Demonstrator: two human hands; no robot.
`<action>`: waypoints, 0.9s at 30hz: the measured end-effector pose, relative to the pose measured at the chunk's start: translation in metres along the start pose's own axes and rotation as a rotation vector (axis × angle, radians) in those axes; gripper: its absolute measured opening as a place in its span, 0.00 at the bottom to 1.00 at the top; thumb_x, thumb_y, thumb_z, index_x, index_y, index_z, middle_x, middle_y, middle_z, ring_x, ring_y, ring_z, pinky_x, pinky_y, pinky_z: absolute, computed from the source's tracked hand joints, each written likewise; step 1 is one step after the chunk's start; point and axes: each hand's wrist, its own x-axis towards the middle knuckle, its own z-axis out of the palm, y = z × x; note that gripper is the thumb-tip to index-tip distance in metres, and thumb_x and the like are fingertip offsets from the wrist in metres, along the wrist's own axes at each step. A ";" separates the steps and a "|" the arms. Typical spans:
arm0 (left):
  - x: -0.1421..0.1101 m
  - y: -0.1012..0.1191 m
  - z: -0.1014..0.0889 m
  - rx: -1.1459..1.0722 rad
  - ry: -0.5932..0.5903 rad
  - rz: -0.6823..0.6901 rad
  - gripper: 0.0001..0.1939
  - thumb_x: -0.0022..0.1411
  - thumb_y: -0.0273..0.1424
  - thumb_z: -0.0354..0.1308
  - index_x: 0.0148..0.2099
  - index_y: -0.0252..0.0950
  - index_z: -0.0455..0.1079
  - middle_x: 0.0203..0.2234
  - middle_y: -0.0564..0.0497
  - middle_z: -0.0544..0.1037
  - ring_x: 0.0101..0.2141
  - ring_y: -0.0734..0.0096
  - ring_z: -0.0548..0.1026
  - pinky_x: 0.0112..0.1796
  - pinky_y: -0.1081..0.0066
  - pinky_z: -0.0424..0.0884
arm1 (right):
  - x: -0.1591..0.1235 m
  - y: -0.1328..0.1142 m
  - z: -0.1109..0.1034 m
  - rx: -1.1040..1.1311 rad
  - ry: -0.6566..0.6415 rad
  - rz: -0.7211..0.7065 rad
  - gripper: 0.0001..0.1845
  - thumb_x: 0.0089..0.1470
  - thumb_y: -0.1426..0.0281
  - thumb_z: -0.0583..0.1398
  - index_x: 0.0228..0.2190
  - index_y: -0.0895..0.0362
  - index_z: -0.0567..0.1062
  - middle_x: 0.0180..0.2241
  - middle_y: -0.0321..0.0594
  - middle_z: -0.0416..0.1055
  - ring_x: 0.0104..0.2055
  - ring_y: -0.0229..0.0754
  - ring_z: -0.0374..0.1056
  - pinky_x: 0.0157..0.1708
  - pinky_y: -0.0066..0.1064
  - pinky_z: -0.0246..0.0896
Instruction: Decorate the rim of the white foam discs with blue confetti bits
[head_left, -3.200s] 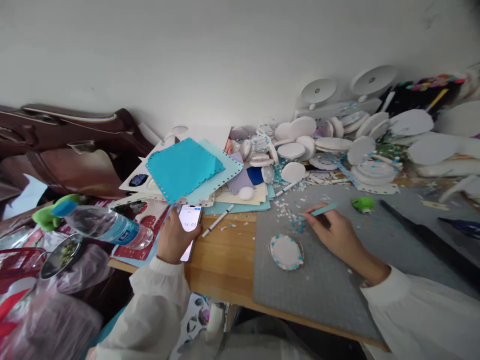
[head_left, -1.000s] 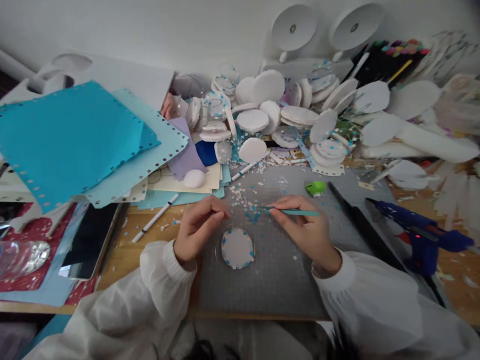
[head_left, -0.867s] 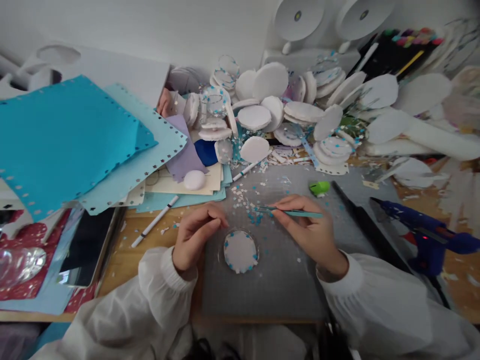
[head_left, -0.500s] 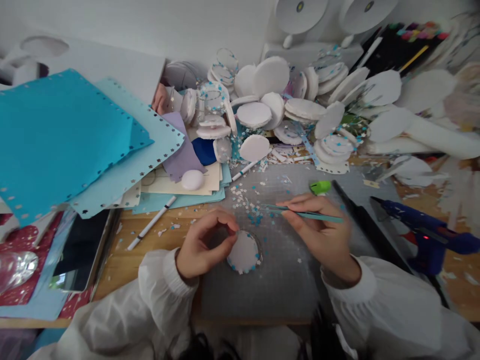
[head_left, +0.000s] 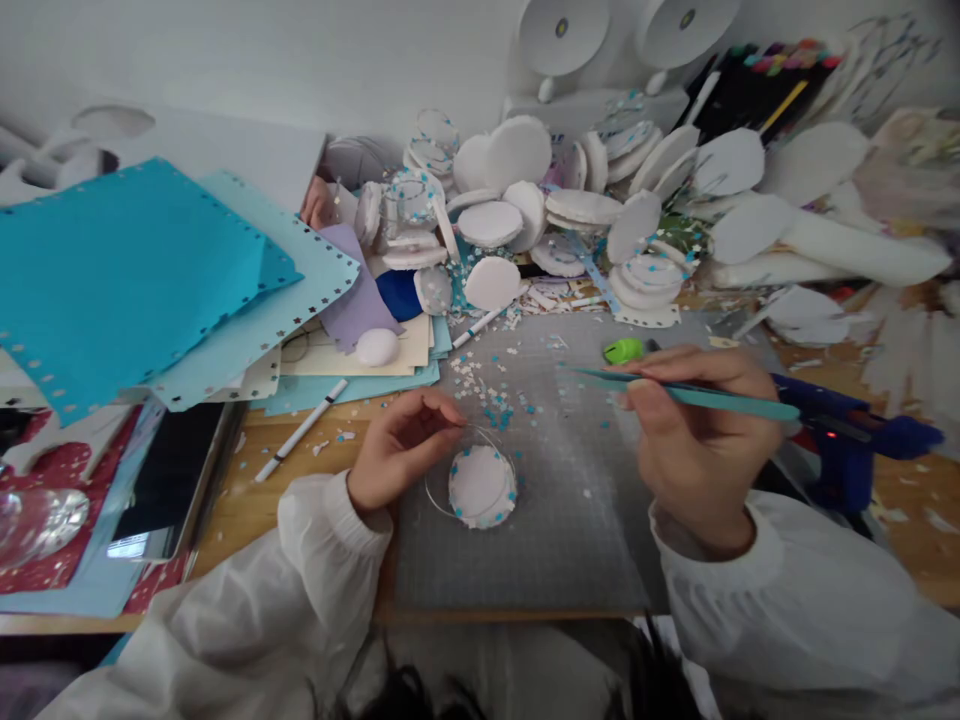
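Observation:
My left hand (head_left: 405, 450) has its thumb and forefinger pinched on a thin wire ring (head_left: 428, 490). The ring loops loosely around a small white disc (head_left: 481, 485) lying on the grey cutting mat (head_left: 555, 550). Blue and white flower-shaped bits dot the disc's edge. In my right hand (head_left: 705, 450) is a pair of teal tweezers (head_left: 742, 402), tips pointing left, held above the mat. Whether the tips grip anything is too small to tell. Loose blue and white confetti pieces (head_left: 496, 417) are scattered beyond the disc.
A blue glue gun (head_left: 836, 440) with a red light lies at right. White discs (head_left: 491, 224) pile up at the back. Blue sheets (head_left: 142, 290), a white pen (head_left: 301, 430) and a phone (head_left: 169, 480) are on the left. Part of another hand (head_left: 319, 203) shows behind.
My right hand has moved right and up with the tweezers, away from the confetti. The wire ring now shows lifted around the disc from my left fingertips. The view has shifted slightly.

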 end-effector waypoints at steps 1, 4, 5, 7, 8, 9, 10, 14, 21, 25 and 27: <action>0.000 0.000 0.000 0.001 0.011 -0.005 0.06 0.54 0.27 0.64 0.34 0.33 0.71 0.30 0.49 0.73 0.33 0.72 0.71 0.35 0.73 0.70 | -0.001 0.000 0.000 0.016 0.013 -0.015 0.06 0.47 0.76 0.63 0.29 0.55 0.73 0.25 0.35 0.68 0.29 0.38 0.70 0.31 0.34 0.66; 0.000 0.001 0.001 -0.011 0.036 0.008 0.05 0.53 0.27 0.65 0.33 0.33 0.71 0.30 0.49 0.74 0.33 0.72 0.72 0.34 0.73 0.70 | -0.003 -0.002 0.000 0.021 -0.001 0.011 0.07 0.47 0.76 0.63 0.30 0.56 0.71 0.27 0.35 0.68 0.27 0.36 0.69 0.30 0.32 0.67; 0.000 0.001 0.001 -0.018 0.040 0.018 0.05 0.53 0.27 0.65 0.33 0.33 0.72 0.30 0.49 0.74 0.33 0.72 0.72 0.34 0.73 0.71 | -0.004 -0.002 0.000 0.029 -0.010 0.022 0.07 0.47 0.76 0.63 0.30 0.56 0.70 0.27 0.35 0.68 0.27 0.36 0.69 0.29 0.31 0.67; -0.001 0.001 0.001 -0.043 0.035 0.026 0.05 0.53 0.25 0.65 0.33 0.33 0.72 0.29 0.49 0.74 0.32 0.72 0.72 0.33 0.74 0.71 | -0.005 -0.003 0.000 0.059 -0.018 0.046 0.08 0.48 0.76 0.63 0.31 0.56 0.70 0.28 0.35 0.69 0.27 0.36 0.69 0.27 0.30 0.67; -0.001 0.001 0.001 -0.065 0.030 0.021 0.04 0.53 0.25 0.64 0.33 0.33 0.72 0.30 0.49 0.74 0.32 0.73 0.72 0.32 0.74 0.71 | -0.005 -0.002 0.000 0.078 -0.012 0.063 0.08 0.48 0.76 0.63 0.31 0.56 0.70 0.28 0.35 0.69 0.28 0.36 0.69 0.25 0.29 0.66; -0.002 0.001 0.001 -0.096 0.025 0.010 0.04 0.53 0.25 0.64 0.33 0.33 0.72 0.30 0.49 0.74 0.30 0.74 0.72 0.29 0.76 0.71 | -0.005 -0.002 -0.001 0.095 -0.001 0.082 0.08 0.48 0.76 0.63 0.31 0.56 0.70 0.28 0.35 0.69 0.28 0.36 0.68 0.24 0.29 0.65; -0.002 0.002 0.000 -0.133 0.018 -0.005 0.04 0.54 0.24 0.64 0.33 0.33 0.71 0.30 0.49 0.74 0.29 0.75 0.71 0.26 0.78 0.70 | -0.005 -0.002 -0.001 0.106 0.012 0.105 0.07 0.48 0.76 0.63 0.31 0.56 0.69 0.28 0.35 0.69 0.28 0.36 0.68 0.24 0.28 0.63; -0.003 0.009 -0.002 -0.296 0.010 -0.086 0.04 0.54 0.23 0.63 0.33 0.34 0.71 0.29 0.50 0.74 0.24 0.78 0.71 0.14 0.85 0.59 | -0.001 0.000 -0.002 0.159 0.071 0.210 0.08 0.48 0.76 0.63 0.30 0.57 0.69 0.29 0.36 0.69 0.24 0.33 0.64 0.22 0.28 0.59; 0.001 0.025 -0.016 -0.489 -0.076 -0.295 0.07 0.51 0.23 0.65 0.30 0.34 0.69 0.26 0.52 0.75 0.16 0.85 0.67 0.08 0.88 0.45 | 0.006 0.005 -0.003 0.201 0.119 0.358 0.09 0.46 0.72 0.64 0.28 0.56 0.67 0.24 0.31 0.66 0.21 0.32 0.60 0.24 0.30 0.56; 0.002 0.028 -0.021 -0.494 -0.143 -0.333 0.08 0.50 0.25 0.66 0.29 0.34 0.68 0.23 0.52 0.75 0.13 0.86 0.64 0.07 0.88 0.46 | 0.008 0.012 -0.003 0.213 0.183 0.380 0.11 0.46 0.70 0.65 0.26 0.56 0.66 0.21 0.28 0.62 0.20 0.31 0.58 0.23 0.29 0.55; 0.002 0.028 -0.020 -0.480 -0.151 -0.324 0.08 0.50 0.25 0.66 0.28 0.33 0.68 0.23 0.51 0.75 0.13 0.86 0.65 0.08 0.88 0.47 | 0.005 0.015 -0.004 0.181 0.166 0.367 0.11 0.47 0.70 0.65 0.27 0.56 0.66 0.21 0.29 0.63 0.20 0.31 0.59 0.23 0.28 0.55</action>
